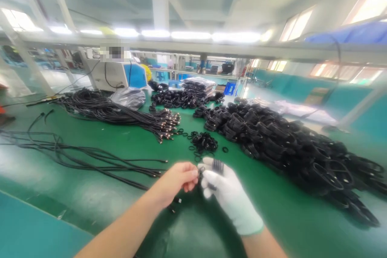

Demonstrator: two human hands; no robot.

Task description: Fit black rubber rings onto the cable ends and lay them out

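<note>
My left hand [185, 175] is bare and closed in a pinch, its fingertips meeting those of my right hand over the green table [178, 234]. My right hand [225, 193] wears a white glove with a pale green cuff and is closed too. Several black rings [218, 166] sit stacked around one of its fingers. Between both sets of fingertips is a small black piece [200, 174], too blurred to name for certain. Just beyond the hands lies a small heap of black rings [205, 142], with loose rings around it.
Loose black cables [99, 165] run in from the left, some passing beneath my left forearm. A bundle of cables [121, 113] with metal ends lies behind them. Coiled black cables [272, 141] are piled on the right. A white and blue machine [116, 74] stands at the back left.
</note>
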